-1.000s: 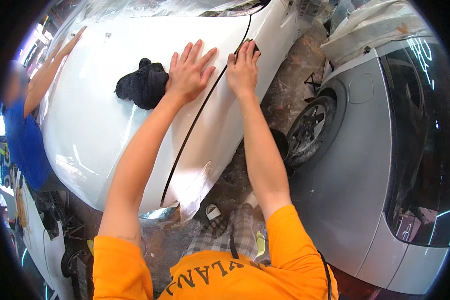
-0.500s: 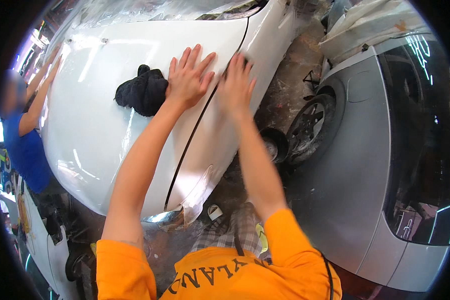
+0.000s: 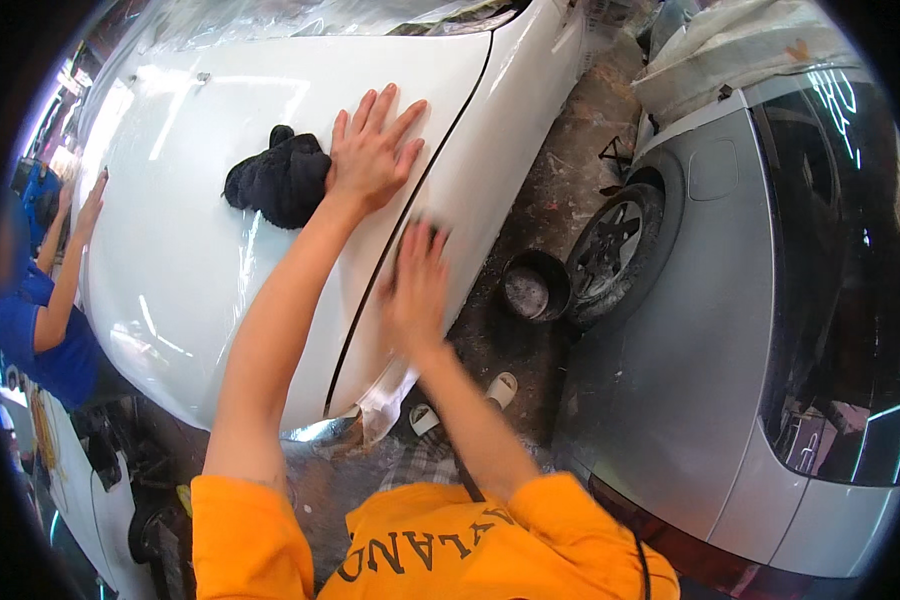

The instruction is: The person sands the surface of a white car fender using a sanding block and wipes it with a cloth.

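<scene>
Our left hand lay flat and open on the white hood, palm down, its fingers spread and pointing ahead. Our right hand, nearer to our body and a little to the right of the left one, was over the white fender, its fingers stretched forward. A dark pad showed at its fingertips, against the painted panel, but the blur was too strong for us to tell whether the fingers gripped it or only pressed on it. The dark gap between hood and fender ran just left of the right hand and to the right of the left hand.

Close by the left hand, on its left side, a bunched black cloth rested on the hood; we could not tell whether the two touched. Ahead of both hands, a clear plastic sheet covered the windscreen area. Right of the right hand, on the floor, a black bucket stood just beside the wheel of a grey car. Well to the left of our left hand, a co-worker in blue had a hand up at the hood's edge.
</scene>
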`<state>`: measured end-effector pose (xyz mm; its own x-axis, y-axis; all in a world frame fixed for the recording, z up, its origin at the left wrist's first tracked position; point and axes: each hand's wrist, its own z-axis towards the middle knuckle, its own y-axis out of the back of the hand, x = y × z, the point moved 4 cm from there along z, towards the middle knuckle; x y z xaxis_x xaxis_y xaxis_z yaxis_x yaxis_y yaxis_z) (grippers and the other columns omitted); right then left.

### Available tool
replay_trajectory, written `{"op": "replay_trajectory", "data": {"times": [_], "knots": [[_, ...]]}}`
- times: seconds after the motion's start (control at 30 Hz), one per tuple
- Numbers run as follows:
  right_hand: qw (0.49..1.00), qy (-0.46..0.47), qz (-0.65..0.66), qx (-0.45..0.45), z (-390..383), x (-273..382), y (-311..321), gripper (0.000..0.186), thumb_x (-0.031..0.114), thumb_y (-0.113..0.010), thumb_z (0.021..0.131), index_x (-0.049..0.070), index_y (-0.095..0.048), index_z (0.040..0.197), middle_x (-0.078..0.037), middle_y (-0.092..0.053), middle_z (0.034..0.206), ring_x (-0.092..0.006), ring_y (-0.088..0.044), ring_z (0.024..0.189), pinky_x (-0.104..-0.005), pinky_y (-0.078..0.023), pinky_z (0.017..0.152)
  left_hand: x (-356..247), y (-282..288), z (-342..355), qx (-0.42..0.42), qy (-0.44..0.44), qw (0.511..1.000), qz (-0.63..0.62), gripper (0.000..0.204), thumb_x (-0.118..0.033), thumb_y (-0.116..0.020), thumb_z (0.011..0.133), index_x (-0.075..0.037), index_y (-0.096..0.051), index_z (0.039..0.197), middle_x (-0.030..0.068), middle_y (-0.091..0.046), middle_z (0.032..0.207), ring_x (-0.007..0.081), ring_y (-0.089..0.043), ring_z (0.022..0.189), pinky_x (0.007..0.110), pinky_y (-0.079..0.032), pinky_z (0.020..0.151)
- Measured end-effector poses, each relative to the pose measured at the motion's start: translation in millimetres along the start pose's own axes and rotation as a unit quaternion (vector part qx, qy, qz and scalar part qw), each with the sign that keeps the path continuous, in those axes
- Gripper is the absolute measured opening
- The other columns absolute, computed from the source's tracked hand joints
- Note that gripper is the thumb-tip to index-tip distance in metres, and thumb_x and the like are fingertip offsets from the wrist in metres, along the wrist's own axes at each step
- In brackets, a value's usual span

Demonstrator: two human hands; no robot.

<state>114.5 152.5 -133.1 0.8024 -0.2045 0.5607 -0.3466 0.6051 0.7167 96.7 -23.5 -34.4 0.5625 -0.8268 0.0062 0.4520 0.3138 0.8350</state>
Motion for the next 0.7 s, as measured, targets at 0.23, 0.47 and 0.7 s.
{"op": "replay_trajectory", "data": {"times": [0.23,0.47,0.7], "knots": [[0.995,-0.069,0.062,-0.039,147.0,-72.2,65.2,0.076,0.033,-0.052,0.098,0.006,-0.018,0.160,-0.014,-0.012,0.168,-0.0413,-0.010,0.154,-0.0671,-0.016,0.117,-16.5,4.6,23.0,-0.039,-0.019,0.999,-0.009,0.050,-0.045,-0.051,0.100,-0.039,-0.047,0.149,0.0063,-0.035,0.161,0.0310,-0.033,0.148,0.058,-0.025,0.117],[0.989,0.033,-0.053,0.131,-138.6,63.6,-23.1,0.075,0.034,-0.057,0.091,0.006,-0.033,0.156,-0.015,-0.021,0.166,-0.0409,-0.017,0.153,-0.0677,-0.016,0.116,4.2,-0.6,-0.7,-0.050,-0.020,0.997,0.053,0.047,-0.047,-0.049,0.101,-0.039,-0.048,0.148,0.0053,-0.039,0.159,0.0283,-0.037,0.146,0.056,-0.028,0.117],[0.997,-0.003,-0.072,-0.002,10.7,-24.7,27.4,0.076,0.029,-0.051,0.093,0.001,-0.022,0.158,-0.022,-0.022,0.164,-0.0413,-0.015,0.153,-0.0671,-0.007,0.119,-25.3,15.1,14.1,0.034,0.013,0.998,-0.058,0.052,-0.043,-0.048,0.100,-0.022,-0.050,0.148,0.0181,-0.033,0.160,0.0384,-0.030,0.148,0.059,-0.025,0.117]]}}
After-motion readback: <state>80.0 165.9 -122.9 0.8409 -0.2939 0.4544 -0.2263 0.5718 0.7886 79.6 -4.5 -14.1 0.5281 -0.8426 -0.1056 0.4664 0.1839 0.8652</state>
